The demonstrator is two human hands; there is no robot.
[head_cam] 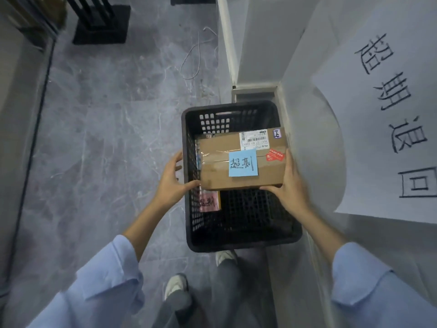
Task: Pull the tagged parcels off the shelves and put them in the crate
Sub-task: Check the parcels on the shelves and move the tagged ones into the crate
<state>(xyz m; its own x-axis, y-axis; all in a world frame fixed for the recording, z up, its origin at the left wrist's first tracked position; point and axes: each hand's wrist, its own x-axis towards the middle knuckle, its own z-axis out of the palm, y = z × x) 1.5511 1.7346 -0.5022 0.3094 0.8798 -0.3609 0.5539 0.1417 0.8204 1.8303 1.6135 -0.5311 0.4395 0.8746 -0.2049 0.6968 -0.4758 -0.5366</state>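
Our right hand (292, 183) grasps the cardboard parcel (220, 172) at its right end, fingers running up along the right edge and the thumb curled against the near edge. Our left hand (171, 177) is released, its fingers spread and fairly straight just outside the left wall of the black crate (236, 241). Its thumb reaches toward the parcel's near-left corner, though we cannot tell whether it actually touches. The parcel sits level in the upper, far half of the crate's opening, its right end over the crate's right rim. On its taped top we see a blue note (243, 162) with handwritten characters, a white shipping label (254, 138) toward the far right corner and a red sticker (274, 156) near the right edge. Lower in the crate, against the left wall and partly hidden under the held parcel, lies a second parcel with a pink note (208, 202). The crate stands on the grey marbled floor (106, 114), close beside a pale wall that carries a white paper sign (390, 119) with large handwritten characters. Our light shoes (176, 286) show just short of the crate.
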